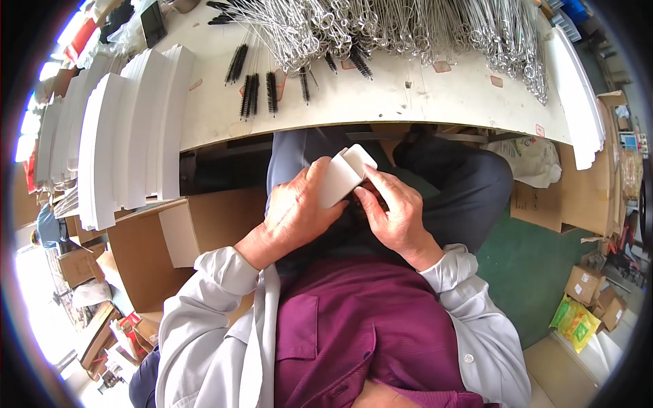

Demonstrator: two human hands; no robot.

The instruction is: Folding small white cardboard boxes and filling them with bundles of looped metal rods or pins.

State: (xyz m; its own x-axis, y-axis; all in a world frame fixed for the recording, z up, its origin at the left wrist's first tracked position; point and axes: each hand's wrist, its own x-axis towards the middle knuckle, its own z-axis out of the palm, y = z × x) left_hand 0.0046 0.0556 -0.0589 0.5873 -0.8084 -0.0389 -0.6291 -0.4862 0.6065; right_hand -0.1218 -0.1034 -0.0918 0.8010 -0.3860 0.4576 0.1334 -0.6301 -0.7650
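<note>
1. Head view: wht box, wearer's side of table.
2. L hand clamped on it; R hand nearer open end, can't tell if pinching.
3. Long axis slants twd table, open end closest.

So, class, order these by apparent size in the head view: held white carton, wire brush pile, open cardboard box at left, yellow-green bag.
1. Wire brush pile
2. Open cardboard box
3. White carton and yellow-green bag: too alike to rank
</note>
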